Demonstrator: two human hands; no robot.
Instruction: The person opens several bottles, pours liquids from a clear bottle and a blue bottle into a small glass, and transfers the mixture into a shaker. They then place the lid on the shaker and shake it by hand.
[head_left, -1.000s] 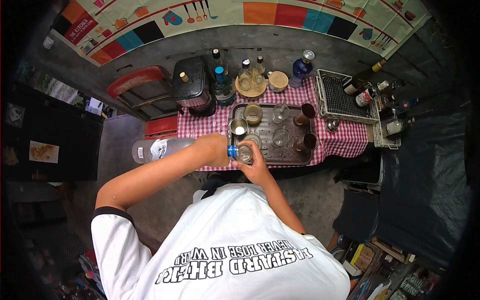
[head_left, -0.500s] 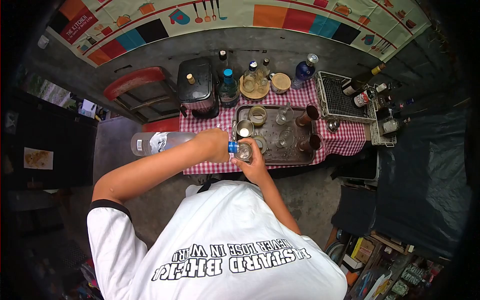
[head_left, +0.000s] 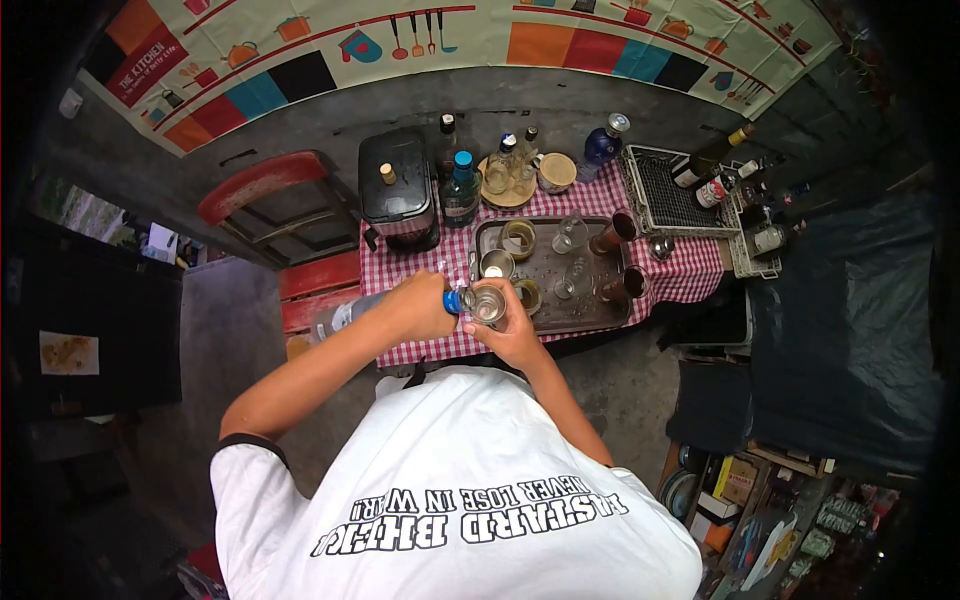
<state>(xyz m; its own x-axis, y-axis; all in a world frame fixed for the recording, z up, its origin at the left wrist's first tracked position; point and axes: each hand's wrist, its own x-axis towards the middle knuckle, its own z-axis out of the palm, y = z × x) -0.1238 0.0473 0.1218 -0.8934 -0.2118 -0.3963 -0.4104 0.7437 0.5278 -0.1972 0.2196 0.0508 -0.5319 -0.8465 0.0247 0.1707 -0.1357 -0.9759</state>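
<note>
My left hand [head_left: 422, 305] is closed around a clear plastic bottle [head_left: 345, 314], which slants out to the left, partly hidden behind my forearm. The bottle's blue-ringed neck shows past my fist, its mouth right at the rim of a small clear glass [head_left: 488, 304]. That glass is gripped by my right hand [head_left: 515, 335], fingers curled round its side. Just beyond my hands, a metal cup [head_left: 497, 265] and glass jars, one of them a yellowish-rimmed jar [head_left: 517, 238], stand on a wet brown tray [head_left: 550, 315].
Clear glasses [head_left: 570, 236] and brown tumblers [head_left: 612, 236] share the tray. Behind stand a black appliance [head_left: 393, 180], a blue-capped bottle [head_left: 461, 190], a round wooden board [head_left: 508, 199] with bottles, and a dark blue bottle [head_left: 603, 145]. Wire baskets [head_left: 640, 160] are right, a red chair [head_left: 262, 185] left.
The bottle has swung so less of it shows, its base now lower behind my forearm. Its mouth stays at the glass. My left elbow has moved inward, and the whole view has shifted slightly.
</note>
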